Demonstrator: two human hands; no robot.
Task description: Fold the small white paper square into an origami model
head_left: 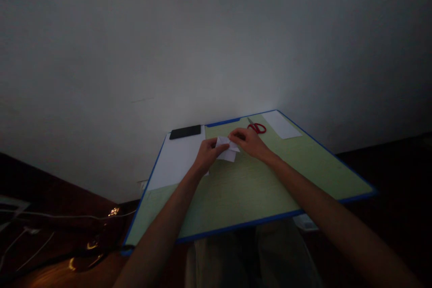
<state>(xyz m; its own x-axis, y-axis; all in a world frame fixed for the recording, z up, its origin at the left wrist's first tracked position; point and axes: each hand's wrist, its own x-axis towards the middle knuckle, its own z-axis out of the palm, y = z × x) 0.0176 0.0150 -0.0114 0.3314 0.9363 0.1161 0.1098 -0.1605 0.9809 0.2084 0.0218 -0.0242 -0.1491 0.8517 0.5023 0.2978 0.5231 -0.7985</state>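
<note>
Paper point(228, 156), white and folded with several creased flaps, is between the two hands over the far half of the counter point(243, 198), near the middle of its width. Whether its lower flap touches the counter cannot be told. The left hand point(206, 154) pinches the folded piece from its left side, the thumb lying flat across the front and the other fingers mostly hidden behind. The right hand point(248, 140) has its thumb and index finger pressed together at the upper right edge of the same piece, its remaining fingers curled.

On the counter's far right part lies a plain white strip point(281, 126), and left of that, close to the counter's far edge, red-handled scissors point(257, 128), blades pointing away. A large white sheet point(175, 162) covers the counter's far left part, with a flat black slab point(185, 132) resting on its far end. Blue trim borders the green counter top. A pale wall point(216, 45) rises just beyond the counter's far edge, and a white cable point(67, 217) runs to the left of the counter.
</note>
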